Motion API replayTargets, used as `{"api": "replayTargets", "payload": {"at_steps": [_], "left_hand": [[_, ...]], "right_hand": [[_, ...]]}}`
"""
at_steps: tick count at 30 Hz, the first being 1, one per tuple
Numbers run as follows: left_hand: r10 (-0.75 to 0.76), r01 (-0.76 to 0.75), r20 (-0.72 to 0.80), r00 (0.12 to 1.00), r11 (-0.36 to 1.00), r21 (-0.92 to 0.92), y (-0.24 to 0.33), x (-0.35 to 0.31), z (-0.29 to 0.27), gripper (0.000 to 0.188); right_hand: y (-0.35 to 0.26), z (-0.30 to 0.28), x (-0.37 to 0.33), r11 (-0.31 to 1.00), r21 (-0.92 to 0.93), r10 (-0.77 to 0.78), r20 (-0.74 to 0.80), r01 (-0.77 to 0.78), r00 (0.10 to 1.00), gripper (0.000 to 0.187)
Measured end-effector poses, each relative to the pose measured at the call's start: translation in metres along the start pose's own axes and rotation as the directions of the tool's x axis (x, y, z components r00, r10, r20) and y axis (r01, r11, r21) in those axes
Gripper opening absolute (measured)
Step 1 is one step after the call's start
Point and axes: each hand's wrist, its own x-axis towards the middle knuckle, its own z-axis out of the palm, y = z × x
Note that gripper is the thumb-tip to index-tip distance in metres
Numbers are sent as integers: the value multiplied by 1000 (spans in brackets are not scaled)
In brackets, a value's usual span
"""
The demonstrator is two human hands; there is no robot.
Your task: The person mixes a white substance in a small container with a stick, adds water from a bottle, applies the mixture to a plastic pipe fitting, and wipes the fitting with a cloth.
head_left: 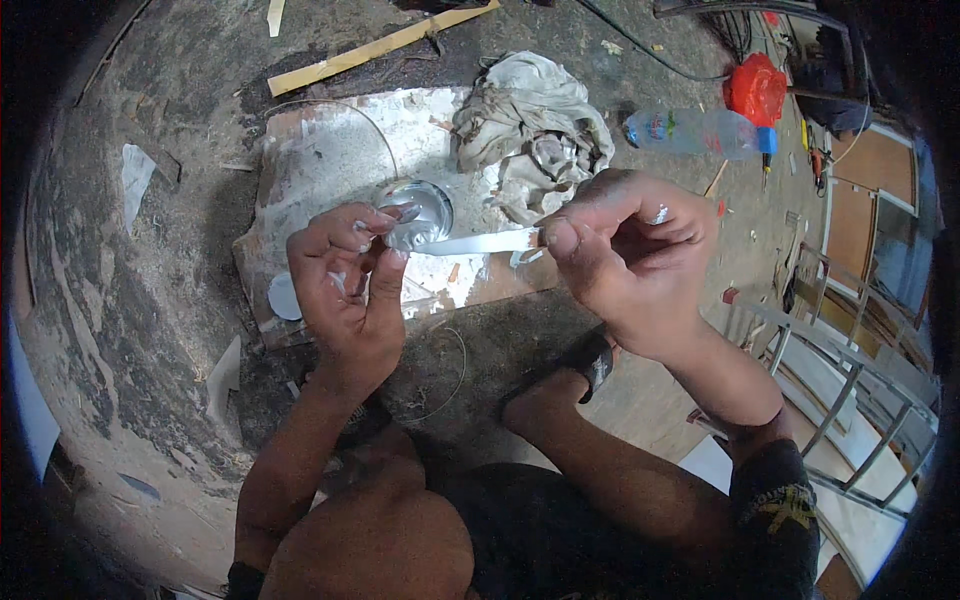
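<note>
Between the hands [640, 265], the white strip [480, 244] looks smooth. Beyond them, the round container [434, 205] shines like metal, the cloth [530, 105] looks matt and wrinkled, the clear bottle [695, 133] is glossy plastic, and the stick [385, 47] is matt wood. Around them, the floor [195, 270] looks rough.

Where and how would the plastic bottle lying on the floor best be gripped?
Around the middle of the bottle, probably from above with the right hand, the nearer one: the bottle lies on its side, its long body uncovered. The blue cap is smaller and close to the red bag, so likely a poorer hold.
</note>
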Motion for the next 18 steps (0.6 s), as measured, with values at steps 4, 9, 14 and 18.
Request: {"api": "replayTargets", "payload": {"at_steps": [4,9,14,18], "left_hand": [[-18,18,-14,1000,1000,1,0,-1,0,32],[-6,6,-4,1000,999,33,2,0,0,32],[1,-1,-7,1000,1000,8,0,-1,0,32],[2,-2,4,1000,1000,6,-1,-1,0,32]], "right_hand": [[4,1,0,999,6,-46,1,46,999,3],[4,4,-1,995,-26,-101,-54,99,993,5],[4,3,-2,996,-57,-74,-66,70,995,6],[7,3,-2,993,-70,-101,-72,96,992,6]]}}
